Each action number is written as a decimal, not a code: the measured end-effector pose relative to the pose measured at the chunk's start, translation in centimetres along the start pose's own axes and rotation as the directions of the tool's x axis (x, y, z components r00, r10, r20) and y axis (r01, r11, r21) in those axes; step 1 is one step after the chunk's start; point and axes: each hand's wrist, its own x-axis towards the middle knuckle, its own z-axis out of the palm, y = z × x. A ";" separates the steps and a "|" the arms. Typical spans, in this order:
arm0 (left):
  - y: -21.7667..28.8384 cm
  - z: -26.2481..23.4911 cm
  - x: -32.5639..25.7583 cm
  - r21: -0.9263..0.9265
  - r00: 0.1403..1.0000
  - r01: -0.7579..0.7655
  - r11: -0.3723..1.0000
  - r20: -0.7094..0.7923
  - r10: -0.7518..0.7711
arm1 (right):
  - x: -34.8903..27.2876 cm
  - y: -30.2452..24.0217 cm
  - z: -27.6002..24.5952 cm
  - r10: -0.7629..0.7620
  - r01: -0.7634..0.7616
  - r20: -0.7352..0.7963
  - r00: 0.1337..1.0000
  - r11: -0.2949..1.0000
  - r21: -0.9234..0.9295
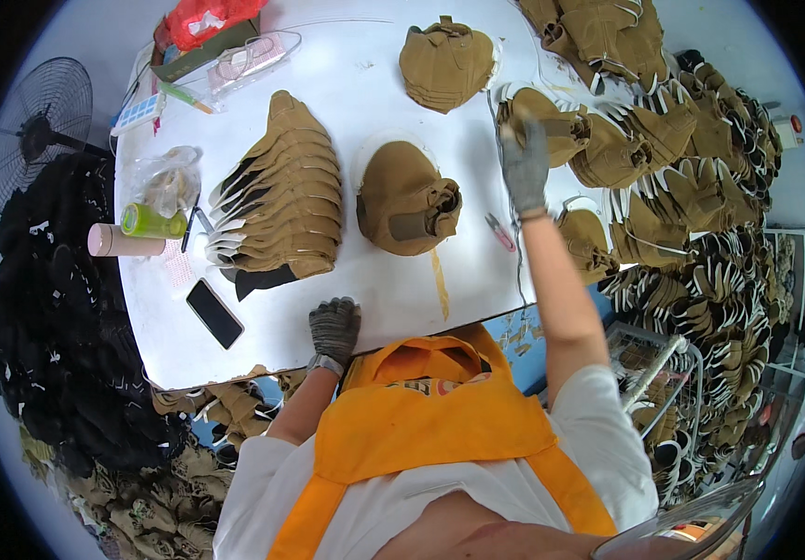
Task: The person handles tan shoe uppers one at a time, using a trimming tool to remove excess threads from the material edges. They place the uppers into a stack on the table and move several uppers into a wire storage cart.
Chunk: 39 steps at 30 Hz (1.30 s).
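Tan suede-like fabric made up nearly everything on the white worktable [346, 84], which filled the upper centre of the frame. The largest mass was the heap of tan shoe uppers [692, 215] banked along the right edge, running from upper right to lower right. Next in size came the fanned stack of flat uppers [281, 196] at centre left, then the domed pile [407, 198] at centre, and a smaller pile [446, 63] at upper centre.

The right hand [524, 166], in a grey knit glove, was extended to the upper right of centre and was closed on one tan upper [544, 119] at the near edge of the heap. The piece sat directly above and partly behind the fingers, with its white-edged rim just beside the neighbouring uppers. Motion blur obscured the exact finger placement.

The left hand [333, 329], also gloved, rested at the near table edge, lower centre. It held nothing visible; whether the fingers were curled or flat could not be determined.

Handling judgement: the upper appeared light, soft and floppy, non-fragile, and not slippery against knit gloves. A pinch at the stiffer bound rim or collar would likely control it best.

A black smartphone [214, 313] lay at lower left.
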 end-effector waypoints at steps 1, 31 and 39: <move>-0.1 0.0 0.0 0.004 1.000 0.002 1.000 -0.007 -0.002 | 3.8 -1.7 0.7 -0.073 0.082 0.070 0.995 0.987 -0.137; 4.9 -5.4 -0.5 -0.921 0.817 0.167 0.351 -0.070 -0.573 | 24.8 -0.2 -0.3 -0.080 0.290 0.439 0.895 0.852 -0.437; 14.6 -18.6 13.9 -0.987 0.988 -0.141 -0.075 -0.136 -0.071 | 17.0 -14.6 -7.5 -0.521 0.487 0.296 0.801 0.854 0.184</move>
